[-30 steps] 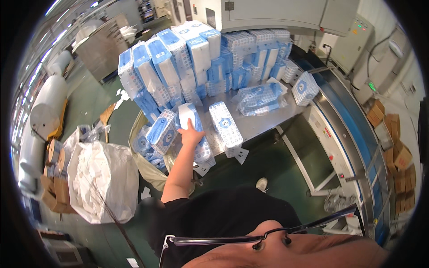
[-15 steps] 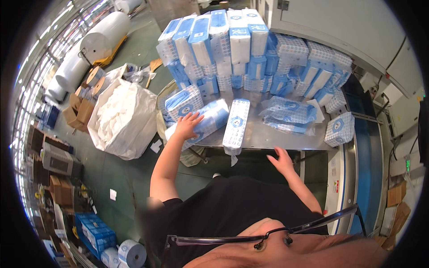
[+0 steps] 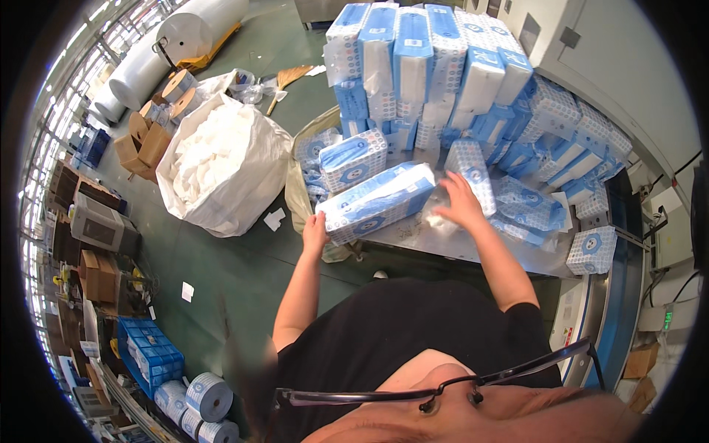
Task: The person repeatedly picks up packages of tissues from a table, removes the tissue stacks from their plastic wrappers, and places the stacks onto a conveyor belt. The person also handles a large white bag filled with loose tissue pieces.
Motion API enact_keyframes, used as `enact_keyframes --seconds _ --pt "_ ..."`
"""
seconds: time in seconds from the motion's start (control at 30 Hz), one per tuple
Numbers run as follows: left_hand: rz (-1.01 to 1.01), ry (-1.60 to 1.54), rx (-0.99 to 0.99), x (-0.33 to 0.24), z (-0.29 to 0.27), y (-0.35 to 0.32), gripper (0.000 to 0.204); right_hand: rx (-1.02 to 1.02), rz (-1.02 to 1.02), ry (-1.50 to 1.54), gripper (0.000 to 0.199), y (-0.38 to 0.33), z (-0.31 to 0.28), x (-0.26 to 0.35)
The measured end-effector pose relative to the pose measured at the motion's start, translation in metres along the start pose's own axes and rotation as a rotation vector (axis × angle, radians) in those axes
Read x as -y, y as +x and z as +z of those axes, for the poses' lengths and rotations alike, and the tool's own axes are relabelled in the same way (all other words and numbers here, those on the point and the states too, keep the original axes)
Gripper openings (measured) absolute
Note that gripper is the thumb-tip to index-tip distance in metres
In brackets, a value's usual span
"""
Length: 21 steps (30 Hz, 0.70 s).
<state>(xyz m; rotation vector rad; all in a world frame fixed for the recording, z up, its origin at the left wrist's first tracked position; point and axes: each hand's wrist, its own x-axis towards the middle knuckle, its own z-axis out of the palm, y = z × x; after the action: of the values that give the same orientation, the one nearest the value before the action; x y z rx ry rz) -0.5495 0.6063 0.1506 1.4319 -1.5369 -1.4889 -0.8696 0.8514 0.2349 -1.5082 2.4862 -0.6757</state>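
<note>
A long blue and white tissue pack (image 3: pixel 380 205) in clear film lies slantwise at the table's near left edge. My left hand (image 3: pixel 315 232) is closed on the pack's left end, some of its fingers hidden. Between that pack's right end and a narrower white-and-blue patterned pack (image 3: pixel 471 171) is my right hand (image 3: pixel 463 201), fingers spread and holding nothing. Crumpled clear film lies beneath this hand. Behind the long pack rests a shorter tissue pack (image 3: pixel 353 159). Flattened blue printed film packs (image 3: pixel 526 207) lie to the right.
Stacked tissue packs (image 3: pixel 413 59) line the back of the metal table (image 3: pixel 473 245). One more pack (image 3: pixel 591 249) stands at the right corner. On the floor at left are a white sack (image 3: pixel 221 177) of white scraps, a cardboard box (image 3: pixel 142 146) and a broom (image 3: pixel 288 77).
My left hand has gone from the long pack's top to its left end. My right hand has reached up over the table. The narrow patterned pack now lies farther back.
</note>
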Motion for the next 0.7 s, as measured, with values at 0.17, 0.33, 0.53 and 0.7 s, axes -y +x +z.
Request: enact_keyframes --seconds 0.17,0.33,0.53,0.7 --pt "-0.044 -0.330 0.100 0.023 0.009 0.017 0.039 -0.198 0.395 0.526 0.078 0.095 0.065 -0.038" --pt "0.282 0.766 0.135 0.078 -0.002 0.054 0.031 0.057 0.454 0.489 0.073 0.071 0.084 -0.028" --pt "0.218 0.816 -0.220 0.036 0.020 0.047 0.033 -0.003 0.449 0.670 0.085 0.040 0.104 -0.059" --pt "-0.060 0.135 0.167 0.037 0.016 0.068 0.040 0.170 0.406 0.980 0.070 0.027 0.096 -0.042"
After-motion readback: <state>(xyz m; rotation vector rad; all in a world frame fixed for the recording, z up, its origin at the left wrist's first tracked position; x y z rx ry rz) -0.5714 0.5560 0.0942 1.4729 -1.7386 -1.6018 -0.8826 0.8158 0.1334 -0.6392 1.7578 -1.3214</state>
